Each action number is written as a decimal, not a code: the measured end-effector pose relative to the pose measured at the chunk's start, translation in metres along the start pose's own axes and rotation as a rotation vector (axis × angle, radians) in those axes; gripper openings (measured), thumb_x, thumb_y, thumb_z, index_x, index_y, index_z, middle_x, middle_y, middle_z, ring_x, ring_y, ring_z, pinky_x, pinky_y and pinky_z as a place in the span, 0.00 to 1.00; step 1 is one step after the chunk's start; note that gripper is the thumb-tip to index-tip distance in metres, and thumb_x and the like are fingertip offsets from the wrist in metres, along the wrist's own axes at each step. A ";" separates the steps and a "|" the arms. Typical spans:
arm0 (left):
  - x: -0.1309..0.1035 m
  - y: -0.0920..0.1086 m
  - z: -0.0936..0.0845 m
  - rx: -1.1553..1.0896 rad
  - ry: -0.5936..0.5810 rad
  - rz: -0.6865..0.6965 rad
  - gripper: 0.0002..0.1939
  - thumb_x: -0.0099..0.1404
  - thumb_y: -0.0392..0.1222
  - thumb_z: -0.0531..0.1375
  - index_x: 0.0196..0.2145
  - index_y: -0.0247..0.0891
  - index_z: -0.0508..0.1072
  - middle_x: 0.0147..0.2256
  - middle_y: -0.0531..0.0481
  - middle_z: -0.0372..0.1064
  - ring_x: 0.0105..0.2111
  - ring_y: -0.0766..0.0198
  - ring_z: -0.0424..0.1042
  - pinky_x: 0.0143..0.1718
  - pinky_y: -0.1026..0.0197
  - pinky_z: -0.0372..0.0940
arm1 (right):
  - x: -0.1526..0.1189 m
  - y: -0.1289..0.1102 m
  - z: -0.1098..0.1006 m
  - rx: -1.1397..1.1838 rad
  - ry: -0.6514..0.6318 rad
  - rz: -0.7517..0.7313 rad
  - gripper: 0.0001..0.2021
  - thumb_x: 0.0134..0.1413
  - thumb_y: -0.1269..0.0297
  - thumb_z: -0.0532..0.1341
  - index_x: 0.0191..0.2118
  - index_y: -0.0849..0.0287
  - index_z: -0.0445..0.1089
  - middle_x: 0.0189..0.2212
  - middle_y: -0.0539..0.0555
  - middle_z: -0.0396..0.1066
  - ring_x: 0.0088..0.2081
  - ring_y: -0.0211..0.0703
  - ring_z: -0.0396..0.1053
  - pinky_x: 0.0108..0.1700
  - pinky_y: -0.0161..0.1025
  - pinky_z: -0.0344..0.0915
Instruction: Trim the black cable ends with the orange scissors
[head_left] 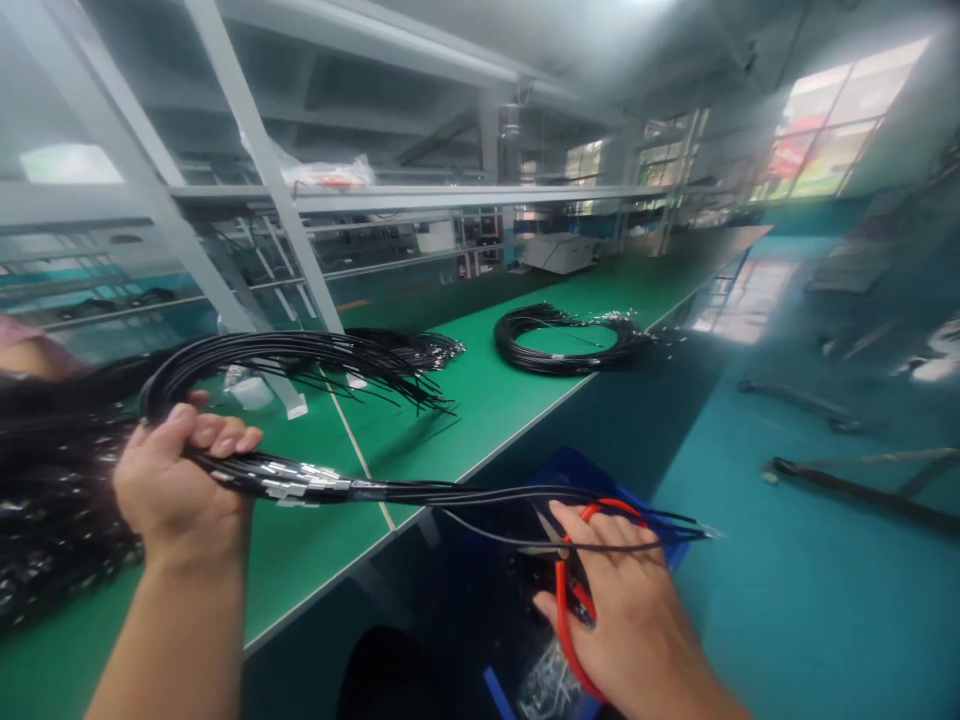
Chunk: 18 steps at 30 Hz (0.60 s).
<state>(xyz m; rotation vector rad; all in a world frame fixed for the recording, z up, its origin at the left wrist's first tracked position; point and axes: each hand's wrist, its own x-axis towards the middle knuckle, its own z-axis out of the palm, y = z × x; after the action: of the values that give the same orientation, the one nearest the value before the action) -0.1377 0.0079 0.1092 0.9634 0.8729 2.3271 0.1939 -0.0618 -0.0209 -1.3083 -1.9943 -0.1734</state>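
Left fingers (225, 438) curled, right fingers (576, 525) apart from thumb

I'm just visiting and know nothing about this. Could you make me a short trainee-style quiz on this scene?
1. Which hand holds the scissors? A) left B) right C) neither
2. True or false: the left hand is empty.
3. Fill in the colour: a coil of black cable lies on the ____ bench.

Key:
1. B, the right hand.
2. False; it grips a bundle of black cables.
3. Green.
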 end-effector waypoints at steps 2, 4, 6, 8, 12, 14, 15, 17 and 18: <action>0.000 -0.004 -0.013 0.026 0.017 0.010 0.07 0.52 0.25 0.51 0.25 0.32 0.66 0.13 0.59 0.51 0.14 0.72 0.49 0.16 0.69 0.51 | 0.002 -0.003 0.002 0.011 0.022 -0.052 0.33 0.40 0.69 0.67 0.55 0.63 0.59 0.42 0.61 0.68 0.44 0.57 0.63 0.47 0.55 0.57; -0.001 -0.010 -0.029 0.062 0.043 0.010 0.07 0.51 0.25 0.52 0.25 0.32 0.66 0.12 0.60 0.51 0.14 0.73 0.49 0.15 0.69 0.51 | 0.004 -0.006 0.006 0.012 0.018 -0.102 0.31 0.42 0.69 0.66 0.55 0.64 0.60 0.43 0.62 0.68 0.45 0.57 0.63 0.47 0.54 0.57; -0.005 -0.017 -0.049 0.109 0.082 0.005 0.05 0.51 0.26 0.53 0.25 0.32 0.65 0.13 0.61 0.51 0.14 0.73 0.50 0.15 0.69 0.51 | 0.005 -0.009 0.012 0.011 -0.009 -0.148 0.30 0.44 0.69 0.65 0.55 0.65 0.60 0.43 0.63 0.68 0.45 0.57 0.63 0.46 0.54 0.58; -0.010 -0.025 -0.072 0.162 0.139 -0.003 0.04 0.51 0.27 0.55 0.26 0.33 0.65 0.13 0.61 0.52 0.14 0.74 0.51 0.16 0.69 0.52 | 0.005 -0.011 0.018 0.015 -0.045 -0.186 0.30 0.44 0.69 0.65 0.55 0.65 0.60 0.42 0.62 0.68 0.43 0.57 0.63 0.45 0.54 0.58; -0.020 -0.040 -0.111 0.276 0.271 -0.088 0.05 0.55 0.29 0.58 0.25 0.34 0.64 0.14 0.62 0.52 0.14 0.75 0.54 0.18 0.68 0.56 | 0.005 -0.013 0.028 0.049 -0.186 -0.238 0.31 0.43 0.68 0.67 0.55 0.64 0.60 0.43 0.61 0.67 0.44 0.58 0.62 0.47 0.55 0.57; -0.023 -0.048 -0.127 0.344 0.330 -0.161 0.08 0.57 0.30 0.58 0.24 0.34 0.62 0.16 0.62 0.53 0.15 0.75 0.56 0.19 0.68 0.58 | 0.005 -0.014 0.031 0.082 -0.314 -0.243 0.30 0.42 0.70 0.67 0.54 0.63 0.61 0.43 0.61 0.66 0.45 0.57 0.62 0.48 0.54 0.57; -0.023 -0.053 -0.134 0.383 0.360 -0.194 0.09 0.59 0.32 0.59 0.24 0.34 0.62 0.17 0.62 0.54 0.16 0.74 0.57 0.19 0.68 0.58 | 0.005 -0.014 0.032 0.091 -0.372 -0.244 0.30 0.42 0.71 0.66 0.54 0.63 0.61 0.42 0.60 0.66 0.44 0.56 0.61 0.47 0.53 0.57; -0.021 -0.062 -0.146 0.472 0.413 -0.250 0.10 0.62 0.36 0.58 0.24 0.34 0.63 0.19 0.60 0.57 0.17 0.74 0.59 0.18 0.69 0.59 | 0.003 -0.015 0.035 0.091 -0.436 -0.253 0.30 0.42 0.71 0.66 0.54 0.62 0.61 0.41 0.59 0.66 0.44 0.55 0.61 0.47 0.52 0.58; -0.020 -0.066 -0.152 0.520 0.429 -0.273 0.10 0.63 0.37 0.57 0.24 0.34 0.64 0.20 0.59 0.59 0.18 0.74 0.61 0.19 0.68 0.60 | 0.003 -0.015 0.035 0.083 -0.448 -0.266 0.30 0.43 0.71 0.66 0.55 0.62 0.60 0.42 0.59 0.66 0.44 0.55 0.61 0.47 0.52 0.58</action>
<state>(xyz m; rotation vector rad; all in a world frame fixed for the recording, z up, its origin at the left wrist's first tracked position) -0.2267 -0.0158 -0.0296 0.4749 1.7252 2.1343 0.1627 -0.0501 -0.0407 -1.0919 -2.5244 0.0874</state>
